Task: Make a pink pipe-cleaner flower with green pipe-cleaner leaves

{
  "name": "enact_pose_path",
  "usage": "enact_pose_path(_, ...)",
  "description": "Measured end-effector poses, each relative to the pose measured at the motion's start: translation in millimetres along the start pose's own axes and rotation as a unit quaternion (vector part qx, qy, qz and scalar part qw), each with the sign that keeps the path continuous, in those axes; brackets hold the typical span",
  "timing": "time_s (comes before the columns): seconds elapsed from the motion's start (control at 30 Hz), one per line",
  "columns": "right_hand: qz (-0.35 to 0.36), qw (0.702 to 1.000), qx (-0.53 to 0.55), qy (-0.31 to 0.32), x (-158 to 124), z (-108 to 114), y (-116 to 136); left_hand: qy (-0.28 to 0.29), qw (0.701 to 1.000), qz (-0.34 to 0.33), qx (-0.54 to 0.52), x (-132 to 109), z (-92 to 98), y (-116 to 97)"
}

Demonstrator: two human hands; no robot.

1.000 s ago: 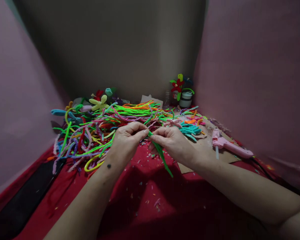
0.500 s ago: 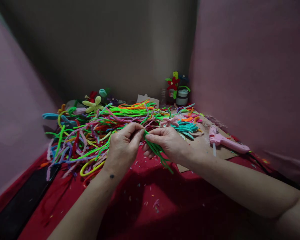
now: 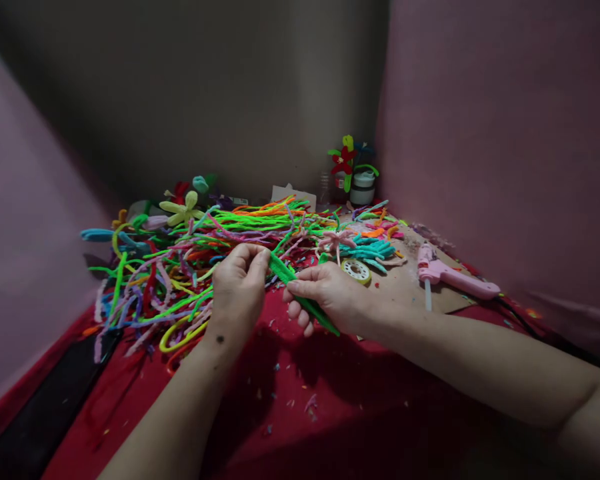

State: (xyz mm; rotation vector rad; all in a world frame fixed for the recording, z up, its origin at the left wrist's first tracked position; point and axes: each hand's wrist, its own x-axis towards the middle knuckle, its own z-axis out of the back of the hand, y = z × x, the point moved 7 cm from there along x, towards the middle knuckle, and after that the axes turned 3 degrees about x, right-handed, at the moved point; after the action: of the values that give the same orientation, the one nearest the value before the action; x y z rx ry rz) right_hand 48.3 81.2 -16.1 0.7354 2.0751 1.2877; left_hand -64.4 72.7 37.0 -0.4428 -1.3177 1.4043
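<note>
My left hand (image 3: 241, 283) pinches the upper end of a bundle of green pipe cleaners (image 3: 280, 268) between thumb and fingers. The pipe cleaners lie close together, almost like a flat strip, and slant down to the right. My right hand (image 3: 330, 297) grips the same bundle farther along, thumb on top and fingers curled below. Its lower tips stick out under that hand. Just behind both hands spreads a large pile of many-coloured pipe cleaners (image 3: 260, 220). A yellow-rimmed round disc (image 3: 357, 271) with holes lies beside my right hand.
A pink glue gun (image 3: 447, 277) rests on cardboard (image 3: 405, 290) at right, its cord trailing off. Teal pipe-cleaner pieces (image 3: 373, 251) lie near the disc. Pipe-cleaner flowers (image 3: 183, 208) stand at back left, others (image 3: 343, 160) beside a lidded jar (image 3: 363, 190). A black flat object (image 3: 55, 393) lies front left.
The green pipe cleaners have gone from a loose, splayed bunch to a flatter, tighter strip. My right hand has shifted slightly lower, and the round disc has come into sight beside it.
</note>
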Motion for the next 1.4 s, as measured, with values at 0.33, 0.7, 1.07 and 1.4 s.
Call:
enact_pose_path(0.33, -0.021, 0.998, 0.002, 0.056, -2.2, 0.6, -0.9, 0.148, 0.981, 0.051, -0.117, 4.2, -5.9, -0.4)
enact_pose_path(0.7, -0.029, 0.999, -0.010, 0.041, -1.8, 1.9, -9.8, 0.058, 0.990, 0.105, -0.079, 9.2, 6.3, 13.9)
enact_pose_path(1.07, -0.023, 0.999, -0.006, 0.042, 0.7, 3.1, -9.3, 0.122, 0.959, 0.179, -0.184, 3.9, -16.9, 28.8)
enact_pose_path(1.4, -0.029, 0.999, -0.012, 0.018, 2.8, 7.3, -12.5, 0.012, 0.973, 0.157, -0.167, 13.0, 1.5, 31.5)
